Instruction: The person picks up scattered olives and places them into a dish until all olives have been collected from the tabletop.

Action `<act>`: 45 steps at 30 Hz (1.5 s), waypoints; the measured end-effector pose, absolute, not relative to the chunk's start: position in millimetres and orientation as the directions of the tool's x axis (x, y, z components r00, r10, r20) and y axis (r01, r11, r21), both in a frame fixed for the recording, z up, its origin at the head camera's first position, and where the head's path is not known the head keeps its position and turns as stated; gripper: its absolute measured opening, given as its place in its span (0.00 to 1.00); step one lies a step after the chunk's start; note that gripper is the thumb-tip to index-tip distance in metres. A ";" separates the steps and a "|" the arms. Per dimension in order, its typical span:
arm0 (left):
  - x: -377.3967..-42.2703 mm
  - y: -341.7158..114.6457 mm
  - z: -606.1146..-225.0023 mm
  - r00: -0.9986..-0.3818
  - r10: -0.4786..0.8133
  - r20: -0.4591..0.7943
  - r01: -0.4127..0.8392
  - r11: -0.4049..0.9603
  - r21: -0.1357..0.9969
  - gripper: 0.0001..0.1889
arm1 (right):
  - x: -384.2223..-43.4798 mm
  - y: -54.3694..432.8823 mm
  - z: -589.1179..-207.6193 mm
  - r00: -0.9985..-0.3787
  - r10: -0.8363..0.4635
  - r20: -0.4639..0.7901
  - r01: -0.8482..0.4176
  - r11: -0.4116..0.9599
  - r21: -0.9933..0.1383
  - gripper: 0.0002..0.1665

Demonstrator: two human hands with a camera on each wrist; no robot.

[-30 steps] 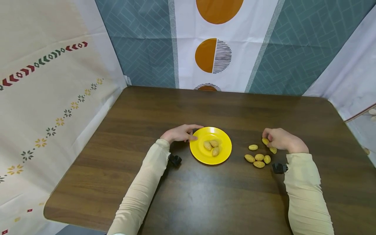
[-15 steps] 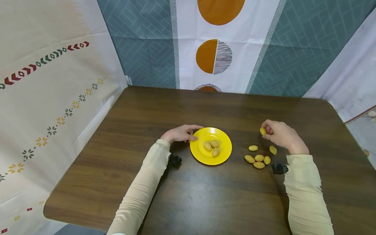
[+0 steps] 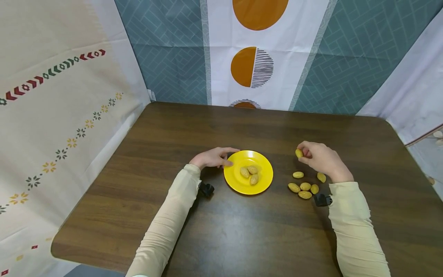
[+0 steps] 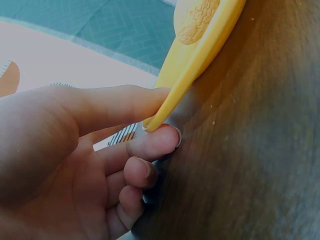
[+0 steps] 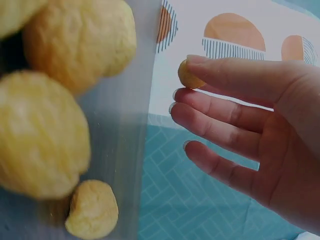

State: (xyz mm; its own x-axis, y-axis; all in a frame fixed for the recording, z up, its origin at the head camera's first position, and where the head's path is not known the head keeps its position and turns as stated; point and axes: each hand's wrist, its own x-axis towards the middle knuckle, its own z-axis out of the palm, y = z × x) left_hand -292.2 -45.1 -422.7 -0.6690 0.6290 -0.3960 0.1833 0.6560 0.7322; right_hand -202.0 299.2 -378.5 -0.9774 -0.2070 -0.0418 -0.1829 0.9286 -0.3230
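My left hand [image 3: 215, 157] pinches the left rim of a yellow plate [image 3: 264, 180]. In the left wrist view the thumb lies over the rim, with a finger [image 4: 155, 142] under it. Three yellow, oval, wrinkled nut-like pieces [image 3: 254, 179] lie on the plate. To its right, my right hand [image 3: 324, 158] holds one more such nut-like piece [image 3: 299, 153] at its fingertips, raised above the table. The right wrist view shows this piece [image 5: 188, 76] against the thumb, partly hidden by it, while the other fingers are spread loosely.
Several more of these pieces [image 3: 305, 186] lie on the brown wooden table [image 3: 228, 238], below and left of my right hand. They loom large in the right wrist view [image 5: 42, 132]. Patterned cloths [image 3: 173, 50] hang behind the table and at both sides.
The right hand has lifted one nut-like piece off the table and moved left with it, toward the plate. The left hand and the plate have kept their place.
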 end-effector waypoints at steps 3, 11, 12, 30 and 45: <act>-292.1 -45.1 -421.9 -0.669 0.629 -0.396 0.185 0.657 0.731 0.31 | -202.7 293.2 -378.9 -0.978 -0.207 -0.035 -0.185 0.930 -0.318 0.20; -292.3 -45.1 -422.1 -0.670 0.626 -0.400 0.182 0.660 0.729 0.31 | -204.7 274.2 -382.7 -0.973 -0.229 -0.015 -0.213 0.924 -0.316 0.21; -292.1 -45.2 -421.9 -0.671 0.625 -0.400 0.182 0.661 0.728 0.31 | -204.8 272.1 -383.4 -0.973 -0.232 -0.011 -0.217 0.924 -0.315 0.20; -293.7 -44.9 -423.1 -0.666 0.636 -0.389 0.189 0.649 0.737 0.30 | -199.9 232.1 -388.1 -0.943 -0.331 0.021 -0.321 0.896 -0.305 0.22; -294.3 -43.7 -423.3 -0.666 0.635 -0.390 0.199 0.656 0.728 0.30 | -198.0 224.8 -388.2 -0.936 -0.352 0.005 -0.339 0.896 -0.286 0.23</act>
State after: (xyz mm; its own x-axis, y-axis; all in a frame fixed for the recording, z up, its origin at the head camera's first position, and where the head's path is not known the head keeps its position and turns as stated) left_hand -294.3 -43.7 -423.3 -0.6664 0.6353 -0.3903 0.1986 0.6558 0.7283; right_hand -198.0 224.8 -388.2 -0.9358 -0.3524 0.0054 -0.3392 0.8962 -0.2861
